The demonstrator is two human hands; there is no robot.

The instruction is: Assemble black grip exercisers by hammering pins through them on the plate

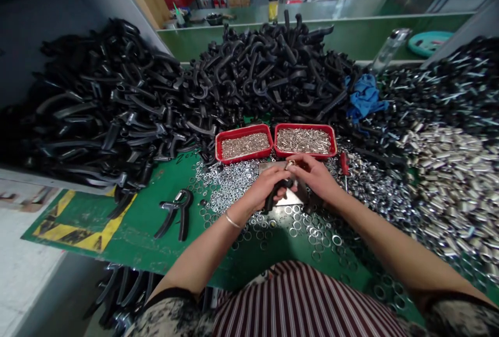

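Note:
My left hand (268, 185) is closed round a black plastic handle (277, 193), held over a small metal plate (289, 199) on the green mat. My right hand (314, 175) pinches a small metal part at the top of that handle; the part is too small to name. Both hands meet just in front of two red trays (274, 142). The left tray (220, 145) holds small metal pieces, the right tray (333, 142) holds slightly longer ones. Loose metal rings (230, 181) lie scattered around my hands. One finished black hand grip (175, 213) lies to the left.
A big heap of black plastic handles (128, 92) fills the back and left of the bench. Silver cylinders (448, 170) pile up at the right. A blue cloth (364, 96), a red-handled screwdriver (344, 164) and a clear bottle (390, 48) lie near the back right.

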